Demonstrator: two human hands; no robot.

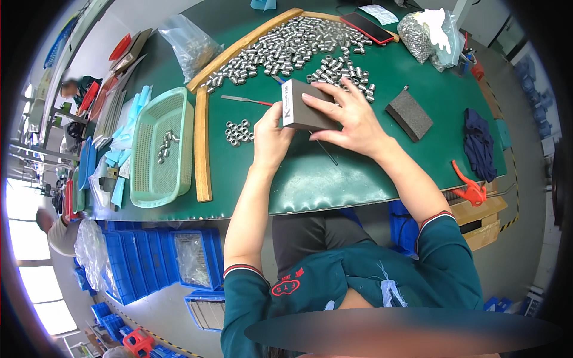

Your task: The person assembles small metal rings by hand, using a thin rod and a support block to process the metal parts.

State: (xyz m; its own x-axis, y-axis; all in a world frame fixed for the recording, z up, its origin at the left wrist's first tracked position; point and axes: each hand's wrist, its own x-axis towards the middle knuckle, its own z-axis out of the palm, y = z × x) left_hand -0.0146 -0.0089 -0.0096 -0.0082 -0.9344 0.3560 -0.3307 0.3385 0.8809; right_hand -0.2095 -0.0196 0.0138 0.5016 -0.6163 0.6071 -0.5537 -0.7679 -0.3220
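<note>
A dark grey-brown sanding block with a white printed edge is held up over the green table. My left hand grips its left end, fingers closed and partly hidden behind it. Across its right part lies my right hand, fingers spread on the face and thumb by the lower edge. Below the block a thin dark rod sticks out. A slim file with a red handle lies just left of my left hand. Near it sits a small cluster of metal sleeves. Another grey block rests right of my right hand.
Wooden strips border a large spread of metal sleeves. A pale green basket with several parts stands left. A red-edged phone, plastic bags, dark cloth and orange air gun lie around. Blue crates stand below.
</note>
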